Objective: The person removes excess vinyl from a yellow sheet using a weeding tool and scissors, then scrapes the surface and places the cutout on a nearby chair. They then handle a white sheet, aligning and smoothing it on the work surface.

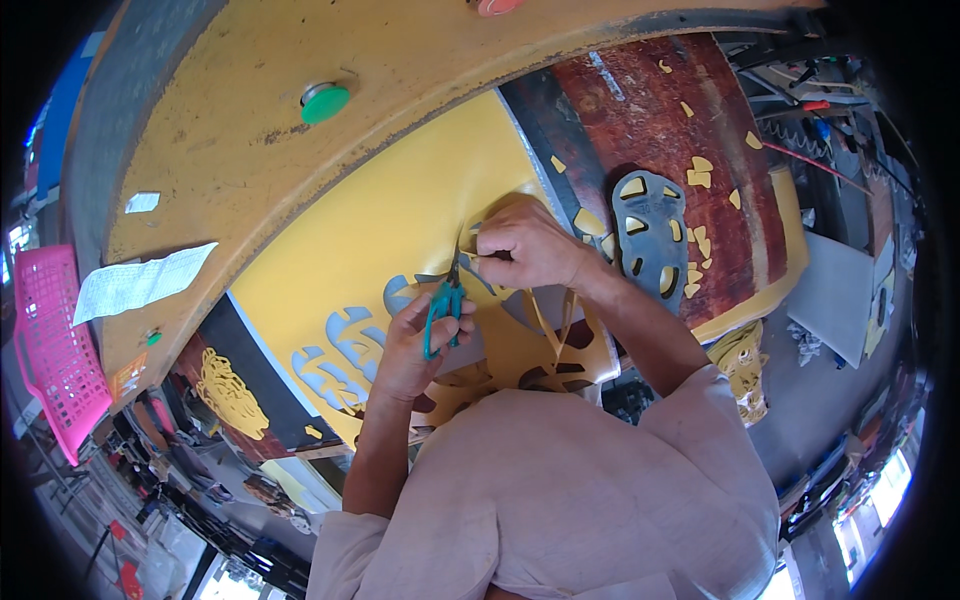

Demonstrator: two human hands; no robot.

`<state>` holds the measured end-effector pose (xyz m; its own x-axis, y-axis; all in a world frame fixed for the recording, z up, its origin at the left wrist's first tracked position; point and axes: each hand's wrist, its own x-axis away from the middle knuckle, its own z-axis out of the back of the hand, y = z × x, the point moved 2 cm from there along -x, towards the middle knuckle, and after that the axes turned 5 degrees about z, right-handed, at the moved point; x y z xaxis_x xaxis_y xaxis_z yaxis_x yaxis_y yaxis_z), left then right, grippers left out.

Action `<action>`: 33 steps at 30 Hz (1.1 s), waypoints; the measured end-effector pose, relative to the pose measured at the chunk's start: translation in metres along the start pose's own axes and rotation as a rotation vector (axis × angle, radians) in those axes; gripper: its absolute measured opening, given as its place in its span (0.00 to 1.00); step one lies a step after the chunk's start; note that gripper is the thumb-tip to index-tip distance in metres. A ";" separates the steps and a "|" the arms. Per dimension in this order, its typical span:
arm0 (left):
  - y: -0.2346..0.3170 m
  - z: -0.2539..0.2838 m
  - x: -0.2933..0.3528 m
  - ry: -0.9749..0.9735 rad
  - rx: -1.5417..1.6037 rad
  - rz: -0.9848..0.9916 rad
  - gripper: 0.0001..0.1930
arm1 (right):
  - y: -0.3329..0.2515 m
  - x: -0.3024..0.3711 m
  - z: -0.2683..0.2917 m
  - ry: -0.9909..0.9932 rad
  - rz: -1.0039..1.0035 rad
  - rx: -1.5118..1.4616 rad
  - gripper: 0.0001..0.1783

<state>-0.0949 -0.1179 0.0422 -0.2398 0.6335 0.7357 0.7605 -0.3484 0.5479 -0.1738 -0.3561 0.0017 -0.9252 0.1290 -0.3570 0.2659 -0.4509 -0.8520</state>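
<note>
The left hand (412,345) wraps closed fingers around green scissors (441,330) pointed toward twelve o'clock over a yellow sheet (385,190). The right hand (528,245), fingers curled, pinches the sheet just beside the tips. At three o'clock from that hand lies a die (652,240); at eleven from the scissors, a button (325,102).

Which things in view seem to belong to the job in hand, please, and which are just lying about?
In the job, it seems:
- scissors, in the left hand
- yellow piece, pinched in the right hand
- yellow sheet, beneath both hands

Apparently lying about:
- grey sole-shaped piece, perhaps related but untouched
- scraps
- papers
- pink basket
</note>
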 end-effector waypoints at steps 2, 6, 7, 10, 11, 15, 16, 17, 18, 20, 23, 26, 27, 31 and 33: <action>0.000 -0.001 0.000 0.028 -0.042 -0.009 0.25 | 0.000 0.000 0.000 0.001 -0.005 0.010 0.14; 0.003 -0.005 0.000 0.068 -0.092 -0.015 0.26 | 0.000 0.000 -0.001 0.010 0.002 0.006 0.14; 0.005 -0.006 0.000 0.054 -0.105 -0.024 0.27 | 0.000 0.000 -0.001 0.006 -0.001 -0.002 0.14; 0.015 -0.007 -0.001 0.047 -0.144 -0.007 0.29 | 0.000 0.001 -0.002 0.007 0.000 -0.009 0.14; 0.019 -0.006 -0.001 0.052 -0.161 0.016 0.30 | 0.000 0.002 -0.002 0.009 -0.001 -0.008 0.14; 0.034 -0.006 -0.001 0.068 -0.212 0.087 0.32 | 0.000 0.003 -0.003 0.017 -0.011 -0.018 0.13; 0.038 -0.007 -0.002 0.069 -0.239 0.084 0.32 | 0.000 0.004 -0.003 0.024 -0.005 -0.013 0.13; 0.041 -0.007 -0.002 0.069 -0.265 0.083 0.32 | 0.000 0.004 -0.003 0.028 -0.002 -0.008 0.13; 0.044 -0.009 -0.002 0.052 -0.283 0.092 0.31 | 0.000 0.004 -0.003 0.030 0.000 -0.010 0.13; 0.046 -0.010 -0.003 0.056 -0.308 0.089 0.31 | 0.000 0.005 -0.003 0.024 -0.002 -0.013 0.13; 0.044 -0.015 -0.004 0.073 -0.274 0.077 0.31 | 0.000 0.006 -0.002 0.018 -0.022 -0.014 0.12; 0.039 -0.018 -0.004 0.094 -0.248 0.036 0.31 | -0.001 0.006 -0.001 0.025 -0.022 -0.028 0.12; 0.038 -0.019 -0.005 0.087 -0.240 0.040 0.31 | -0.001 0.006 -0.001 0.025 -0.027 -0.029 0.12; 0.041 -0.014 -0.006 0.092 -0.290 0.055 0.30 | -0.001 0.006 0.000 0.003 -0.016 -0.040 0.13; 0.044 -0.013 -0.007 0.071 -0.291 0.068 0.30 | -0.001 0.006 0.000 -0.005 -0.002 -0.045 0.13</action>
<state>-0.0675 -0.1466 0.0657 -0.2442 0.5555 0.7948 0.5740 -0.5778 0.5802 -0.1791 -0.3553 0.0003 -0.9272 0.1252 -0.3529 0.2755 -0.4103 -0.8694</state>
